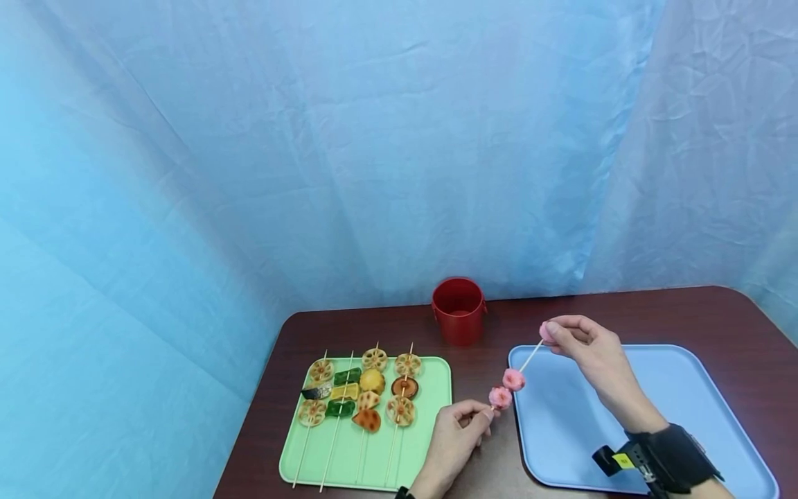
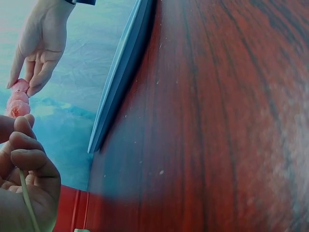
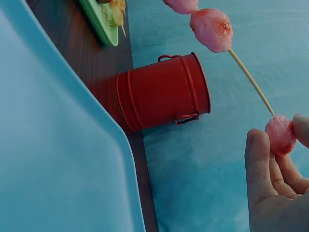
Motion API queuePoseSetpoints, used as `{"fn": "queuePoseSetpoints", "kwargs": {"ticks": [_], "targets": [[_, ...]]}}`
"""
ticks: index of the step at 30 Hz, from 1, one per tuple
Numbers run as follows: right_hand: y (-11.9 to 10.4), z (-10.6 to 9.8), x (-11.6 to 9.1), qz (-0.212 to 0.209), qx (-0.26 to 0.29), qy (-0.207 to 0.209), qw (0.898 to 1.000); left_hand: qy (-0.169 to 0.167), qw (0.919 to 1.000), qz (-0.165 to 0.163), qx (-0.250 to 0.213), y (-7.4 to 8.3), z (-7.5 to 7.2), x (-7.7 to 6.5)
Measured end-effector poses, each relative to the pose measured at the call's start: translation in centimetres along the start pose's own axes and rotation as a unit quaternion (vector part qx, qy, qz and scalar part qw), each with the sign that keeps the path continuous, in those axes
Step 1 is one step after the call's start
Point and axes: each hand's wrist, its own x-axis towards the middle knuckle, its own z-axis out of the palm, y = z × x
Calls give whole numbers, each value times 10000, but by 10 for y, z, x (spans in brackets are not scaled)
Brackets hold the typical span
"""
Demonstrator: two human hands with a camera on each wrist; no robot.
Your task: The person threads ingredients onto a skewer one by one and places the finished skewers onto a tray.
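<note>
My left hand (image 1: 454, 438) pinches a thin wooden skewer (image 1: 530, 355) just below two pink, meatball-like balls (image 1: 514, 379) threaded on it. In the left wrist view, the skewer's lower end (image 2: 28, 200) runs back past the curled fingers. At the skewer's upper tip, my right hand (image 1: 595, 357) holds a third pink ball (image 3: 280, 135) between thumb and fingers. A stretch of bare stick separates this ball from the other two. The skewer slants up to the right, over the gap between the trays and the blue tray's (image 1: 580, 450) left edge.
On the left, a green tray (image 1: 430, 381) bears several skewers of lotus slices (image 1: 400, 411), green pieces, a mushroom slice and other food. Behind, near the table's (image 1: 704, 312) far edge, stands a red bucket (image 1: 459, 322) with small side handles. Blue cloth (image 1: 399, 173) hangs behind the table.
</note>
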Motion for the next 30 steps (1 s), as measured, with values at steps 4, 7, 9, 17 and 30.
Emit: {"fn": "queuePoseSetpoints", "kwargs": {"ticks": [4,7,9,17,30], "targets": [[0,2,0,-21,-108,-88,9999,85,10000,-18,12,0,0,0],[-1,3,-1,-44,-128,-97,9999,181,9998,-60,41,1,1,0],[-1,4,-1,-43,-147,-87,9998,247,9996,-89,68,1,2,0],[1,7,0,-83,-304,-102,9995,353,9992,-156,101,1,4,0],[3,9,0,423,-100,-140,9990,394,9992,16,72,1,6,0]]}}
